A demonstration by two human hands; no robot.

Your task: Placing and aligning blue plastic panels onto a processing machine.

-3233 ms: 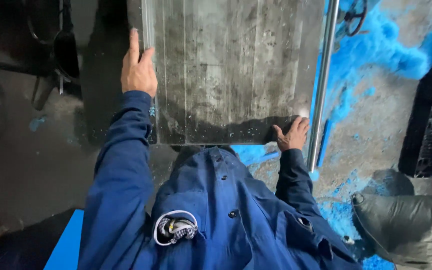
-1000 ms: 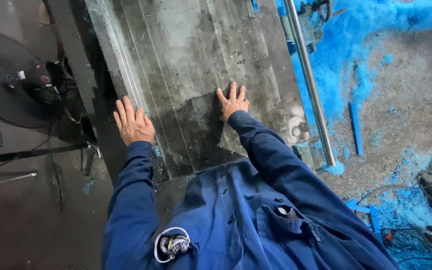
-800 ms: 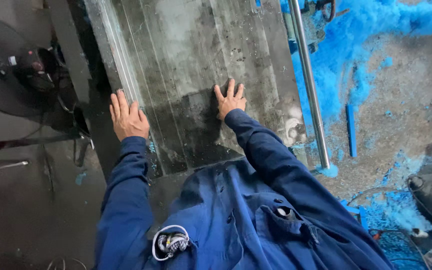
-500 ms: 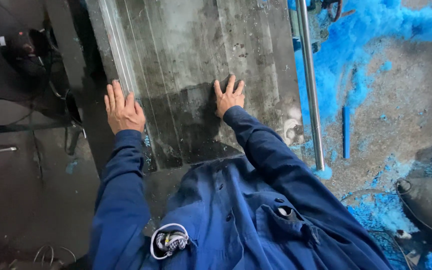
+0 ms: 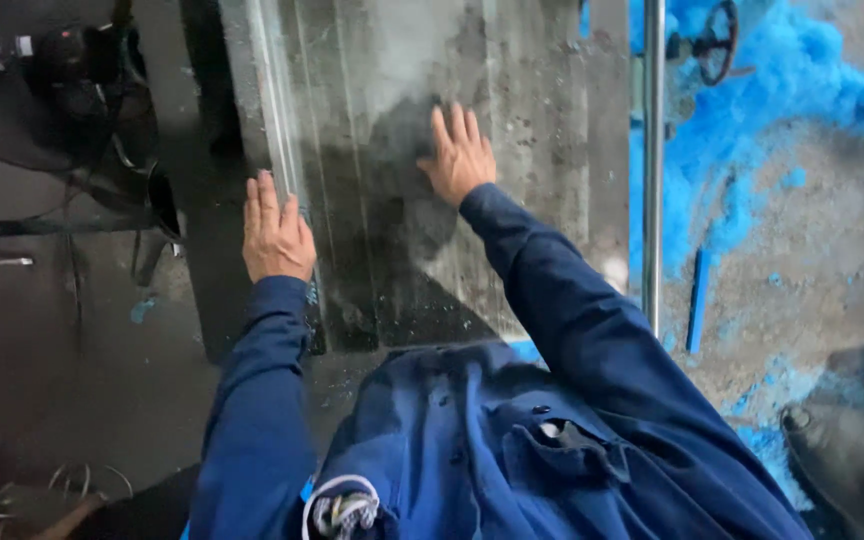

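- Hands are lying well apart on a large grey metal plate (image 5: 542,150), both open and flat, gripping nothing.
- Left hand (image 5: 276,232) is resting palm down on the plate's left edge, fingers pointing away and lying over the raised rail (image 5: 274,120) there, probably to steady or guide that side.
- Right hand (image 5: 460,158) is pressing flat nearer the plate's middle, fingers spread, on a dark damp-looking patch; the spread is likely sharing the push over a wide area.
- Plate is lying straight in front of the person, its near end meeting the blue jacket (image 5: 472,450).
- A shiny steel rod (image 5: 653,170) is running along the plate's right side; beyond it blue powder (image 5: 752,110) is covering the floor.
- Dark cables and gear (image 5: 62,80) are sitting left of the plate, apart from both hands.
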